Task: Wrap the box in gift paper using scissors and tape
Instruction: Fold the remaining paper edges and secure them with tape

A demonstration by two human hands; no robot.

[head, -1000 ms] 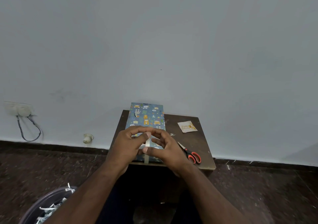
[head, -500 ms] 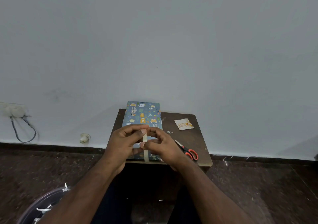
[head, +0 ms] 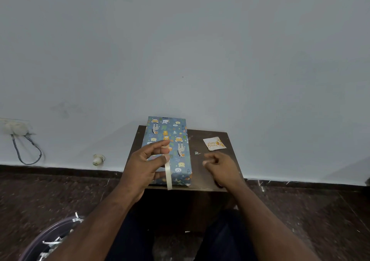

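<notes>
1. The wrapped box (head: 167, 148), covered in blue gift paper printed with small animals, lies lengthwise on the left part of a small dark table (head: 208, 172), its far end reaching the grey wall (head: 184, 50).
2. The left hand (head: 146, 166) is over the near left part of the box. Its thumb and forefinger are curled and pinch the upper end of a pale strip of tape (head: 167, 173).
3. The strip hangs down across the near end of the box and its lower tip passes just over the table's near edge.
4. The right hand (head: 222, 165) hovers over the table to the right of the box, apart from it, with fingers loosely curled and holding nothing.
5. The scissors cannot be made out; the right hand and wrist cover that near right part of the table.
6. A small white card (head: 214, 144) with orange print lies on the far right of the table, and a tiny paper scrap (head: 197, 153) lies between the card and the box.
7. At the lower left, a round bin (head: 50, 238) holds white paper shreds.
8. On the wall at the left, a socket (head: 15, 127) has a looped cable (head: 27, 150) hanging from it.
</notes>
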